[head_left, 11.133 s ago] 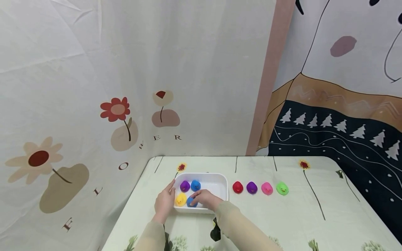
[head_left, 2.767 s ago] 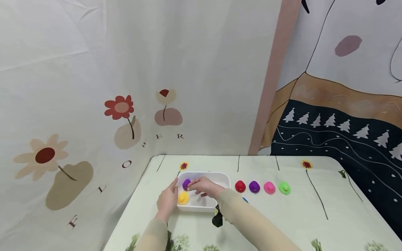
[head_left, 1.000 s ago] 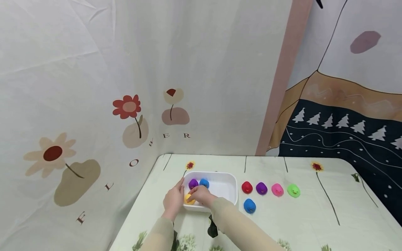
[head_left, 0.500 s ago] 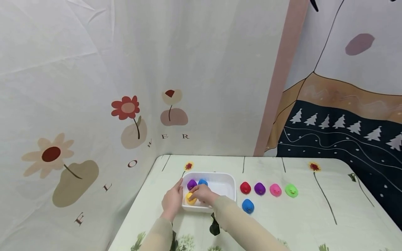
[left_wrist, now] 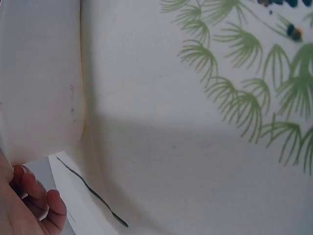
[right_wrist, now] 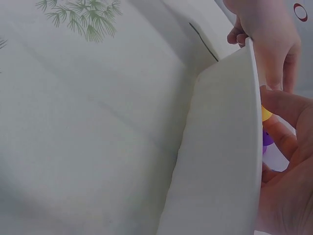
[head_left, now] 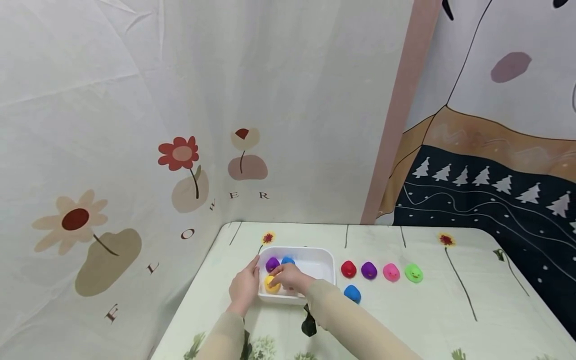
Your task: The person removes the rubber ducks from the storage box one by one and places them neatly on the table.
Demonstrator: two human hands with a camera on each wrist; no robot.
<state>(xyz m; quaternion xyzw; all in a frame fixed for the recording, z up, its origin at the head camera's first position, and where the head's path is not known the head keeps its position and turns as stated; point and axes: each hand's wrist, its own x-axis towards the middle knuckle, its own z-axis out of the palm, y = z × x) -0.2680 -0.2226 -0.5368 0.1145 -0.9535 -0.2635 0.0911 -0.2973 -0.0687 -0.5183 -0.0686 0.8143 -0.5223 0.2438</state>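
My left hand (head_left: pixel 244 286) grips the left end of a white plastic tray (head_left: pixel 320 267); in the left wrist view its curled fingers (left_wrist: pixel 35 188) are at the tray's corner. Inside the tray, my right hand (head_left: pixel 291 278) pinches a yellow rubber duck (head_left: pixel 272 286) in the front left part. The right wrist view shows thumb and fingers around the yellow duck, partly hidden by the tray wall (right_wrist: pixel 220 142). Behind it sit a purple duck (head_left: pixel 272 264) and a blue duck (head_left: pixel 288 260), the blue one partly covered by the right hand.
Right of the tray, a red duck (head_left: pixel 348 269), a purple duck (head_left: pixel 369 270), a pink duck (head_left: pixel 391 272) and a green duck (head_left: pixel 414 273) stand in a row on the table. A blue duck (head_left: pixel 352 293) lies in front of the red one, beside my right sleeve (head_left: pixel 346 317).
The blue duck from the tray's front now lies on the table, below the red one. My right hand has moved from the tray's back to the yellow duck. The left hand stays at the tray.
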